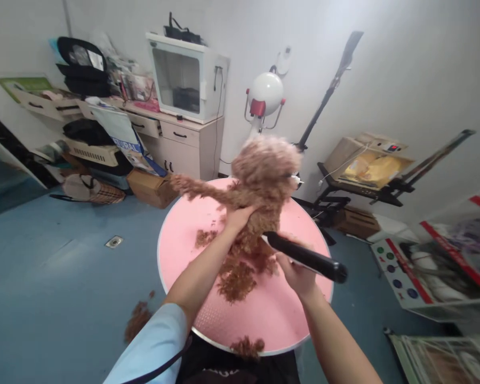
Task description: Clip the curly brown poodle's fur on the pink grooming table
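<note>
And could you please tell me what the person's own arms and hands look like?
A light blue sleeve covers the upper part of the left arm, with a thin dark strap running across it. The right forearm shows bare, with no sleeve in view. The left hand and right hand are ungloved.

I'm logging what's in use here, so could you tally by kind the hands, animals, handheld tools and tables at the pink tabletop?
Hands: 2 (left hand, right hand)
Animals: 1 (brown curly-haired dog)
Handheld tools: 1 (black tool)
Tables: 1 (round pink table)
Total: 5
</note>
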The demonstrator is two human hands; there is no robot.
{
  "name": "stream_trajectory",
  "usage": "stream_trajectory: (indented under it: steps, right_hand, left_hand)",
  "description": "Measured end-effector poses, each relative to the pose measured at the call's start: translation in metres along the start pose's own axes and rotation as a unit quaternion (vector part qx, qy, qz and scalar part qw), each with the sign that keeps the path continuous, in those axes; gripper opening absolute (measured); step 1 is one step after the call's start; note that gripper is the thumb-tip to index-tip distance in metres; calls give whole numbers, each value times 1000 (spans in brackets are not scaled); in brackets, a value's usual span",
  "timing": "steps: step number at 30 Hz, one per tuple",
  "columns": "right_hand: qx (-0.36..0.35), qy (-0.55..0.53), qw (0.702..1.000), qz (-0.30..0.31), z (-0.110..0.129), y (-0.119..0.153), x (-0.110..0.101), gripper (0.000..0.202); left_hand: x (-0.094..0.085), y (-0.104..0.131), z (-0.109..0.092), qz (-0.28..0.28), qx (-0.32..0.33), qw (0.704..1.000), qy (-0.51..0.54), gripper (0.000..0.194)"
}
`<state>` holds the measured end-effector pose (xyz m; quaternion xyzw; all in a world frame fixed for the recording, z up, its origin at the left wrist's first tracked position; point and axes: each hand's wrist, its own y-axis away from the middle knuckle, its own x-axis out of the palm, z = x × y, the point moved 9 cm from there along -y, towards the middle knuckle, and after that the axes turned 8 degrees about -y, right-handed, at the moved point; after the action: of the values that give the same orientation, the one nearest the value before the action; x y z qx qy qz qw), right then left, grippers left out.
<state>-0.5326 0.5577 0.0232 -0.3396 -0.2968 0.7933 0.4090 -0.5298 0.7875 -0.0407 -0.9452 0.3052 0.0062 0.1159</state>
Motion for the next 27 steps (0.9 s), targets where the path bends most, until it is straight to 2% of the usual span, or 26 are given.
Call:
stream_trajectory:
  steps: [2, 3, 5, 7, 9, 11, 13, 15, 17, 20, 22, 23, 25, 27]
  right_hand:
    - [-20, 28, 999, -27, 3, -7, -4, 41]
    - [-16, 37, 999, -16, 0, -9, 0, 38]
    - [29, 26, 999, 38, -17, -3, 10, 34]
    - [112, -1, 992, 64, -43, 14, 12, 33]
    - [190, -2, 982, 20, -69, 36, -4, 26]
    - [226, 7, 974, -24, -84, 56, -18, 19]
    - [238, 2, 971, -12, -92, 72, -18, 20]
    - [248, -12, 968, 24, -96, 88, -9, 29]
    - [268, -33, 962, 38, -98, 105, -4, 36]
    - [311, -78, 947, -13, -100, 130, -14, 39]
    - [331, -113, 935, -54, -102, 145, -26, 42]
    - [339, -131, 929, -75, -103, 152, -31, 44]
    - [359, -166, 912, -111, -109, 163, -39, 46]
    - [383, -190, 892, -147, -118, 173, -44, 45]
  left_hand:
    - [3, 0, -39, -3, 93, 995, 37, 58]
    - [5, 0, -52, -1, 123, 992, 37, 64]
    - [6, 2, -59, -8, 143, 989, 25, 72]
    - [9, 2, -46, -9, 140, 990, 8, 73]
    - [19, 3, -24, 26, 142, 989, -14, 75]
    - [35, 5, 0, 97, 147, 984, -36, 83]
    - [56, 12, 18, 185, 155, 968, -69, 85]
    - [74, 22, 21, 245, 174, 945, -129, 82]
    - [86, 30, 18, 259, 163, 925, -225, 77]
    - [99, 43, 12, 299, 87, 868, -388, 58]
    - [107, 47, -3, 332, 88, 828, -442, 50]
    - [112, 43, -16, 330, 112, 825, -445, 48]
    - [118, 24, -48, 291, 169, 851, -403, 44]
    - [123, -3, -68, 260, 175, 894, -321, 38]
